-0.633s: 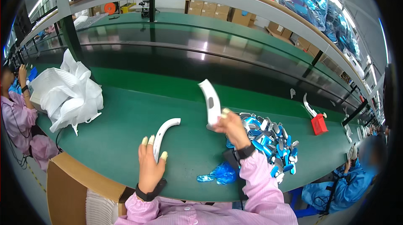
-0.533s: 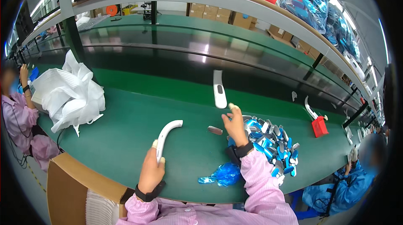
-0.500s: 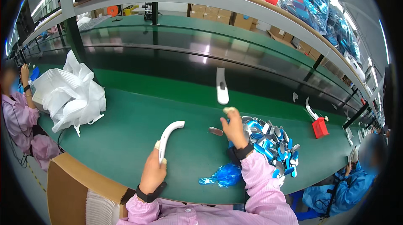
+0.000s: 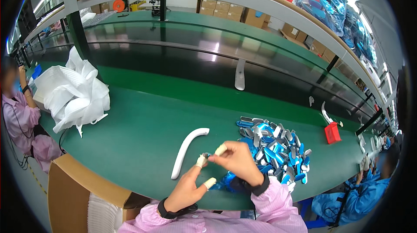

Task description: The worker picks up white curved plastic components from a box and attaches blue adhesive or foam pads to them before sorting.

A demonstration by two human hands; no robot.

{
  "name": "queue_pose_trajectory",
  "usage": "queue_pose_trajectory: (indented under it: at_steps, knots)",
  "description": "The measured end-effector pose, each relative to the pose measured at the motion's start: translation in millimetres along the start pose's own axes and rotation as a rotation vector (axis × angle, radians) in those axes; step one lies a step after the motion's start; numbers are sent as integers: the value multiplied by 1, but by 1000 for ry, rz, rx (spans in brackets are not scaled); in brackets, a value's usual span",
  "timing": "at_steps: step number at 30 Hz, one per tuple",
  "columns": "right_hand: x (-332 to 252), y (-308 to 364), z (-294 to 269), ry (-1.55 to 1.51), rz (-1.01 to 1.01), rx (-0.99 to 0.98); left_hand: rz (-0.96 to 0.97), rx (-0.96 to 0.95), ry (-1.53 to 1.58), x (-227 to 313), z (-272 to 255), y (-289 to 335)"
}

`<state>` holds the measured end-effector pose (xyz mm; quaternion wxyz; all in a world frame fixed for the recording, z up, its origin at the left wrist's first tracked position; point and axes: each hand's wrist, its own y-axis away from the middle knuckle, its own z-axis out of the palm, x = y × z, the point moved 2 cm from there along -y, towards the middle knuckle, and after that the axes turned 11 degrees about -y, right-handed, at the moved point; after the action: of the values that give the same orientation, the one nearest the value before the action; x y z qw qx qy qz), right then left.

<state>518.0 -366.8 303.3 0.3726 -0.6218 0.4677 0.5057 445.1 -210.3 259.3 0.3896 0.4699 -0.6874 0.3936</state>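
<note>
My right hand [image 4: 239,162] is closed in a pinch on a small, dark, shiny oval cover piece [image 4: 207,155], mostly hidden by the fingertips. My left hand [image 4: 184,193] reaches up to the same piece with its index fingertip, the thumb standing apart. Pale finger cots cover several fingertips. Left of both hands, a white curved handle [image 4: 186,149] lies loose on the green table [image 4: 134,146]. Beyond my right hand spreads a heap of small oval pieces [image 4: 276,148], some silver-grey and some covered in blue film. Crumpled blue film [image 4: 223,184] shows partly behind my right wrist.
White foam wrapping [image 4: 76,96] is piled at the left. An open cardboard box [image 4: 82,181] stands at the near left. Another white part [image 4: 239,76] lies on the dark conveyor [image 4: 182,63]. A red bin [image 4: 332,133] stands at right. People sit on both sides.
My left hand has let go of the white handle and moved right. My right hand has come nearer with the oval piece picked up off the table. The white part on the conveyor has shifted away.
</note>
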Motion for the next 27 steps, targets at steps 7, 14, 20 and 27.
queue_pose_trajectory:
  at_steps: [7,14,20,27]
  knots:
    - [8,41,10,-365,40,-137,17,5,221,4,7,4]
    - [13,44,-2,-479,122,-293,78,-97,-38,12,-4,0]
    - [5,49,-47,21,-222,232,-51,-12,0,-2,-16,-6]
    - [65,68,-30,861,-178,-138,-199,39,448,-5,-7,1]
